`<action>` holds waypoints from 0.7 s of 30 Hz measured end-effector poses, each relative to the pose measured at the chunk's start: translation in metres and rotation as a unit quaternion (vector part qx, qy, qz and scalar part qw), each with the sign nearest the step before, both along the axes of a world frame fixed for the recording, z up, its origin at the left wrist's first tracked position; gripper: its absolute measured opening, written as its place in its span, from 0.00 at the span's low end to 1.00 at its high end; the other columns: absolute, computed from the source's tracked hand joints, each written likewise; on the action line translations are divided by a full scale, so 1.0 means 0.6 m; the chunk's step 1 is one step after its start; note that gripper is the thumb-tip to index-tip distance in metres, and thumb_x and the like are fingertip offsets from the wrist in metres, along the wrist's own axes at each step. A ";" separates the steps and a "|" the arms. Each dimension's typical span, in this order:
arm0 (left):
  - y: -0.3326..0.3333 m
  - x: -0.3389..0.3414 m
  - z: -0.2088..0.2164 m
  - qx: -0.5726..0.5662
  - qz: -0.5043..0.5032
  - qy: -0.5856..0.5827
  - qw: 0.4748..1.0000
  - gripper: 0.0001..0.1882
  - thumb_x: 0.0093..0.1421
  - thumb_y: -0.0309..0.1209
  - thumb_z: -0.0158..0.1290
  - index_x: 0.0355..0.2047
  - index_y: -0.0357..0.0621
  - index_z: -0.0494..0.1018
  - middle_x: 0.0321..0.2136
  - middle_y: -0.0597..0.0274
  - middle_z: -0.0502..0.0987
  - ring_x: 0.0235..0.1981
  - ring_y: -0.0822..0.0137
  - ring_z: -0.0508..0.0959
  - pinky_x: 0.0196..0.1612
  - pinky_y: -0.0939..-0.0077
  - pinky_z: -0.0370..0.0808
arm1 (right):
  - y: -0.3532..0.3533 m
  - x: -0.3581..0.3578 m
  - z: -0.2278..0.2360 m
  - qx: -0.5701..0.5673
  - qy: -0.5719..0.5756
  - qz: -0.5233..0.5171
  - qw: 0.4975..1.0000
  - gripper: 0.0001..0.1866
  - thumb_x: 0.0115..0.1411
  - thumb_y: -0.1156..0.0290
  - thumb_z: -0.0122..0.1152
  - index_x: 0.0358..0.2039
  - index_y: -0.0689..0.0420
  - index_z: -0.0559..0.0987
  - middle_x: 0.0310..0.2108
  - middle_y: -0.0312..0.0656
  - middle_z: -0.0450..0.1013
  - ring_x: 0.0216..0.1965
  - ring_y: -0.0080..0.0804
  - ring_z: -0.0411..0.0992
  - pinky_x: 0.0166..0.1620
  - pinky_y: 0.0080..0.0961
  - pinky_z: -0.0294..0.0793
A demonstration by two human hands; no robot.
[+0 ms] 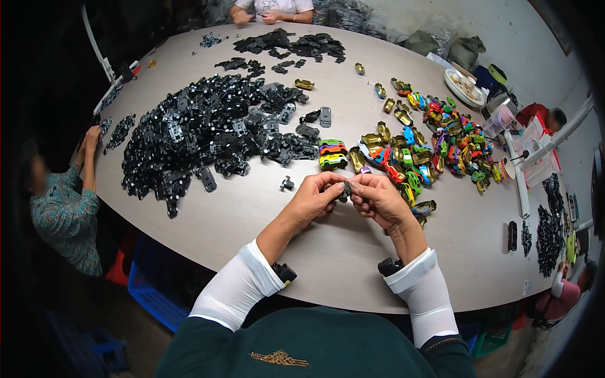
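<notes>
Hands together above the table's [265,208] near edge: left hand [313,200] and right hand [377,200] meeting fingertip to fingertip, fingers [329,183] of both pinched shut on one small dark toy-car part [345,190] held between them, clear of the tabletop. Big heap of black chassis parts [208,132] spread to the left, well apart. Short stack of assembled toy cars [332,154] just beyond the hands. Pile of coloured car bodies [435,145] to the right. Single loose black piece [287,183] near the left hand.
</notes>
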State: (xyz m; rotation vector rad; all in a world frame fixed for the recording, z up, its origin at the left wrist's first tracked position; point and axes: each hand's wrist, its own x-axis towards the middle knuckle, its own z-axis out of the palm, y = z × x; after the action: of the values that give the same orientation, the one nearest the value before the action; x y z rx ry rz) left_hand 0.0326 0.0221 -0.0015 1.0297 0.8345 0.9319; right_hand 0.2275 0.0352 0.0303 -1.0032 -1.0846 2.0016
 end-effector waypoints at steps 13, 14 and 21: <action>0.006 0.002 -0.021 0.187 0.118 0.215 0.951 0.13 0.61 0.29 0.53 0.44 0.35 0.76 0.29 0.62 0.80 0.28 0.78 0.73 0.33 0.81 0.72 | 0.000 -0.014 -0.007 0.015 -0.077 -0.038 0.996 0.07 0.63 0.69 0.58 0.32 0.59 0.78 0.18 0.28 0.68 0.15 0.12 0.61 0.15 0.11 0.58; 0.006 0.002 -0.018 0.194 0.118 0.233 0.945 0.12 0.61 0.28 0.52 0.43 0.35 0.76 0.28 0.61 0.80 0.28 0.78 0.74 0.33 0.80 0.72 | 0.000 -0.014 -0.010 0.025 -0.084 -0.037 0.995 0.07 0.63 0.68 0.58 0.31 0.58 0.78 0.18 0.29 0.68 0.15 0.12 0.61 0.15 0.11 0.58; -0.002 0.012 -0.012 0.289 0.166 0.257 0.907 0.10 0.60 0.27 0.52 0.38 0.34 0.78 0.28 0.53 0.81 0.27 0.70 0.78 0.32 0.75 0.74 | -0.005 -0.018 -0.017 0.061 -0.100 -0.044 0.992 0.08 0.63 0.68 0.58 0.28 0.58 0.77 0.17 0.29 0.68 0.15 0.12 0.61 0.15 0.11 0.58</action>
State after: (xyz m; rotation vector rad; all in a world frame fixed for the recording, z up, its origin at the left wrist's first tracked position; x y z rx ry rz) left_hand 0.0399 0.0209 -0.0084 1.7333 1.2364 1.2618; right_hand 0.2165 0.0322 0.0203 -1.1843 -1.2296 1.7719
